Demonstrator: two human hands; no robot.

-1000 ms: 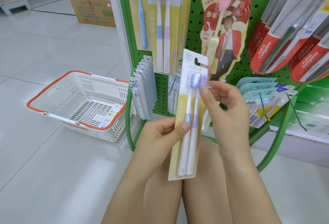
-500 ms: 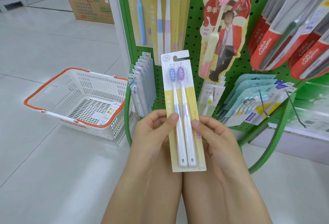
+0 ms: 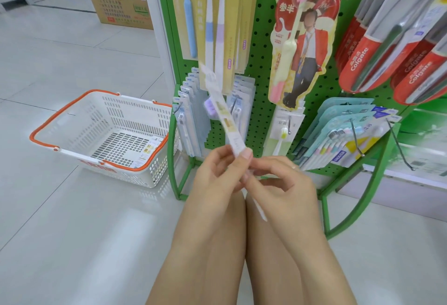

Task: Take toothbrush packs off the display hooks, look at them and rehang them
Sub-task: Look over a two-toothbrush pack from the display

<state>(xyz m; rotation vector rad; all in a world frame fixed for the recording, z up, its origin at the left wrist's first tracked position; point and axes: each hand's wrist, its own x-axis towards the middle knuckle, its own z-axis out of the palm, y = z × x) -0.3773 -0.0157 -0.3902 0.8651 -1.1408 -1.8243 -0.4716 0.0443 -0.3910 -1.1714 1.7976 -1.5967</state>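
A two-brush toothbrush pack [image 3: 223, 113] with a yellow and white card is held edge-on and blurred, its top tilted up to the left and a purple brush head showing on its left side. My left hand [image 3: 219, 174] pinches its middle between thumb and fingers. My right hand [image 3: 281, 178] grips the lower part from the right. Both hands are in front of the green pegboard display [image 3: 260, 72]. Matching yellow packs [image 3: 217, 21] hang above on the board.
A white shopping basket [image 3: 72, 120] with orange handles sits on the tiled floor to the left of the green rack leg [image 3: 173, 159]. Colgate packs [image 3: 377, 55], teal multi-packs [image 3: 338, 135] and a bare hook [image 3: 399, 147] hang at right. Cardboard boxes [image 3: 121, 2] stand behind.
The pack has turned from facing me flat to edge-on, its top swinging left. Both hands have shifted their hold around its middle and stayed in front of the rack.
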